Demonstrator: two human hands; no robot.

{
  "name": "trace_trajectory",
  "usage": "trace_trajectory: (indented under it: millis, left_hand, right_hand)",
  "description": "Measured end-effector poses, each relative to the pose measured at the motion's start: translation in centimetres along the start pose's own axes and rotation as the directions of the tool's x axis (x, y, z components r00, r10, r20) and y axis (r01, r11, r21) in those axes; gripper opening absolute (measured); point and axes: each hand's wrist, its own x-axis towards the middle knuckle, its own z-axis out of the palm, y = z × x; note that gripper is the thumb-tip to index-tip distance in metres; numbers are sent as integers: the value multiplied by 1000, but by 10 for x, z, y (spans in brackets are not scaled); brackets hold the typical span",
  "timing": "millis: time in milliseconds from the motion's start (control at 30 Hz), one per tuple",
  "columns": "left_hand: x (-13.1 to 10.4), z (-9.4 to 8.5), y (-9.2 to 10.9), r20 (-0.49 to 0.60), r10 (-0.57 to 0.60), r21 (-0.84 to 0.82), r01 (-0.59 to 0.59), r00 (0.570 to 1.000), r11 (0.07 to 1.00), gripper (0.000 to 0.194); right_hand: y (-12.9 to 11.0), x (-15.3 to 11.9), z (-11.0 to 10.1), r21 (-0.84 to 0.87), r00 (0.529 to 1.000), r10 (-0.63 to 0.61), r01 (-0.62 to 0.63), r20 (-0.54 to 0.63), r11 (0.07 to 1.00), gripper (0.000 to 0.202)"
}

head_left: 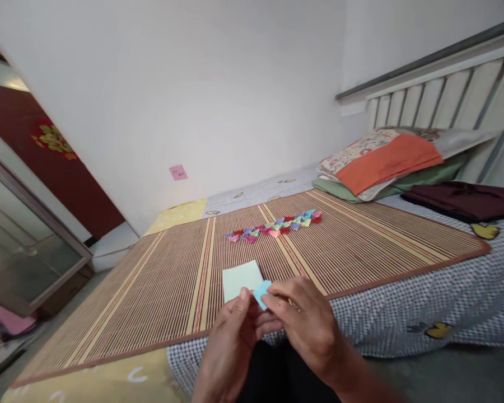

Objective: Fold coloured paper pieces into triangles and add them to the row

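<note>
With 12 o'clock straight ahead of the wearer, I take my bearings from the small, light-blue piece of folded paper [260,294], held up just above the near edge of the brown-and-tan striped slatted mat [151,296]. The right hand [308,322], at its 4 o'clock, has thumb and forefinger closed on the paper in a pinch. The left hand [233,330], at 7 o'clock, is half curled, thumb raised by the paper's left edge and fingers underneath; I can't tell whether it grips too. The fingers block my view of part of the paper.

Just beyond, at 11 o'clock, a pale-green square paper sheet [239,280] lies flat on the mat, its near edge partly covered by the left hand from where I look. At 12 o'clock, farther off, I see a long, narrow band of small multicoloured folded paper pieces [273,226].

Well apart, near 2 o'clock, an orange-and-floral fabric pillow [390,162] tops a stack by the mat's far right corner, with a folded maroon cloth [466,200] on its near side. A white slatted headboard [441,98] rises behind them. Toward 11 o'clock, a pink square paper note [177,172] sticks to the white wall [235,95].
</note>
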Motion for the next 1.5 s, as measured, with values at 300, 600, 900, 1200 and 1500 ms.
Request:
trace_trajectory:
  millis: [300, 600, 900, 1200, 1500]
  left_hand:
    - [2, -2, 1, -96, 139, 54, -134, 986, 990, 22]
    - [2, -1, -12, -199, 314, 228, -268, 928, 936, 19]
    - [0, -4, -16, -201, 279, 221, -234, 939, 947, 18]
    - [1, -1, -20, -236, 303, 182, -265, 923, 947, 21]
    - [-2, -12, -1, 122, 48, 280, -81, 991, 957, 32]
  right_hand:
    - [-4, -6, 0, 145, 999, 47, -47, 10, 988, 32]
    - [-1, 7, 0, 403, 874, 476, -473, 100, 784, 15]
    - [-2, 9, -3, 508, 806, 541, -579, 239, 638, 14]
    - [1, 7, -5, 563, 644, 589, -748, 488, 352, 21]
    - [8, 4, -10, 532, 641, 522, -764, 563, 365, 19]
